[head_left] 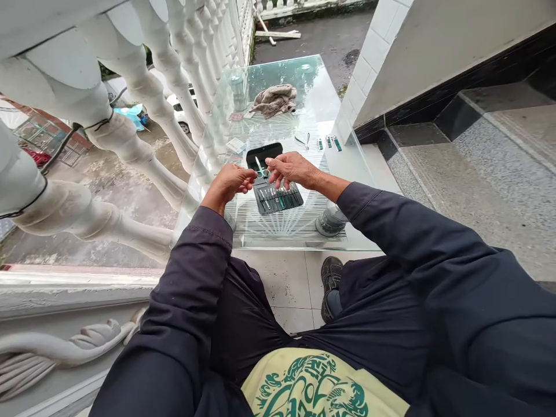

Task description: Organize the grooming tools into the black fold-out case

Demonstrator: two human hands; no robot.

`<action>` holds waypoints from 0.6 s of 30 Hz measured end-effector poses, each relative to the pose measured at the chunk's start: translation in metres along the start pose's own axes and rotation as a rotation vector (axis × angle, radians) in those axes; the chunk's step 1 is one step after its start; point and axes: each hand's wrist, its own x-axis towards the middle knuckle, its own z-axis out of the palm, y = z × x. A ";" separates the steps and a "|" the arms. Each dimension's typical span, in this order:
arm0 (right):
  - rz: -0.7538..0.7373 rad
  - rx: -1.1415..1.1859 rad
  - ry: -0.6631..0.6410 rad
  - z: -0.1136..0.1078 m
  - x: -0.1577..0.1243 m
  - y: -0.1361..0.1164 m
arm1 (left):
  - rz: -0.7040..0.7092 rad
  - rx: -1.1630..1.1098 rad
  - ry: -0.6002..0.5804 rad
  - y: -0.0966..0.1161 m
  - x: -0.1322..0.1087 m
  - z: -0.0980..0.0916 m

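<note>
Small scissors (261,168) with pale green finger loops are between my two hands, blades pointing away from me. The fingertips of my left hand (230,182) are pinched at the left loop. My right hand (293,169) has its thumb and fingers closed at the right loop, its other fingers loosely curled. Beneath them an open black manicure case (281,201) lies on the glass table (319,121), with several slim metal tools in a row. My right hand partly covers the case.
Nippers (303,141) and several nail clippers (329,142) lie right of the case on the glass. A crumpled cloth (275,101) is farther back. White balusters (147,87) line the left side; stone steps (486,150) rise on the right.
</note>
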 end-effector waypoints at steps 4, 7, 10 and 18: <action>-0.002 0.196 0.036 -0.009 -0.004 -0.003 | 0.030 -0.035 0.010 0.009 0.004 0.028; -0.018 0.152 0.137 -0.029 0.006 0.002 | 0.097 0.000 0.052 0.006 0.010 0.035; -0.021 -0.046 0.361 -0.059 0.027 0.011 | 0.242 0.299 0.199 -0.007 0.015 0.038; 0.171 -0.482 0.440 -0.086 0.092 0.035 | 0.286 1.063 -0.060 -0.036 0.010 0.044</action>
